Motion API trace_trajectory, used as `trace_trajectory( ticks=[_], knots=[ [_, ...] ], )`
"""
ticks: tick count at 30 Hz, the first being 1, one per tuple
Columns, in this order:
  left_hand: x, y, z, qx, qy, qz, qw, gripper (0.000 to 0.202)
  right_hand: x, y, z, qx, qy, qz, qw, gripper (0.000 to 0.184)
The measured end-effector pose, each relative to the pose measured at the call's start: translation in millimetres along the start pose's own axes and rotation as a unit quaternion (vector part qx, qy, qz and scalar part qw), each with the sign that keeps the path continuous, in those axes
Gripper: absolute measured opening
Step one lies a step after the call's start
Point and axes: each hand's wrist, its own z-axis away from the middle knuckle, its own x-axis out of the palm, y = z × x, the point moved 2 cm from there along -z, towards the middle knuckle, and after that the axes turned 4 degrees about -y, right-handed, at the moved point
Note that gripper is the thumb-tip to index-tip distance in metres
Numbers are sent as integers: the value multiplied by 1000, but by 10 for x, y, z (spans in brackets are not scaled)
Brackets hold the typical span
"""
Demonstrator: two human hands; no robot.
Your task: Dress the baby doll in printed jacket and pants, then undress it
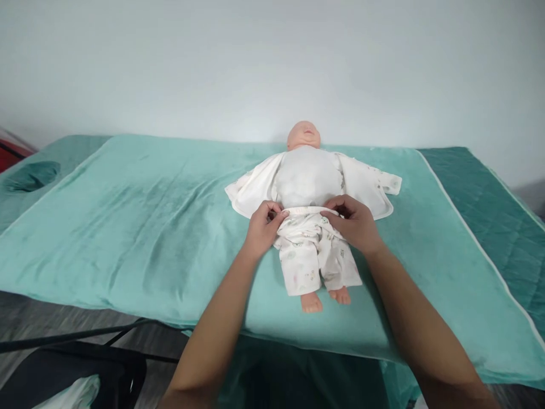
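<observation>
A baby doll (304, 170) lies on its back on a teal blanket (149, 227), head toward the wall and bare feet toward me. It wears white printed pants (313, 258), and an open white jacket (366, 184) is spread under its torso. My left hand (261, 227) pinches the pants' waistband at the doll's left-side hip in the picture. My right hand (353, 221) grips the same waistband on the other side. Both hands have their fingers curled over the band's edge.
The blanket covers a padded table with a darker quilted teal cover (489, 199) showing at the right. A plain wall stands behind. Below left, a dark bag or stand (72, 369) with black bars sits on the floor. Something red (11, 153) shows at the far left.
</observation>
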Motion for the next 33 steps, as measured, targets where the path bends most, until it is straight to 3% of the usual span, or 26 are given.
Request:
trace_trajectory(
  ticks=[4,9,12,18,21,26,29,33],
  knots=[
    [10,-22,2,10,17,-34,999,20,-3,-29,6,45,-8,-100,994,28],
    [21,29,-4,9,16,-102,995,22,-113,32,-62,87,26,-222,971,32],
    [18,36,-20,11,33,-107,994,22,-184,104,-123,85,35,-222,971,34],
    [35,49,-133,21,55,-79,995,22,-184,203,-229,71,128,-207,967,41],
    [36,139,-260,43,48,-88,994,20,-136,228,-239,78,115,-238,961,43],
    [-26,286,-610,64,42,-115,990,18,-159,238,-200,62,85,-203,974,34],
    [-61,213,-790,50,50,-103,992,18,-177,235,-182,63,69,-217,972,27],
    [-59,6,-857,40,67,-78,994,18,-142,249,-190,30,81,-250,964,30]
  ],
)
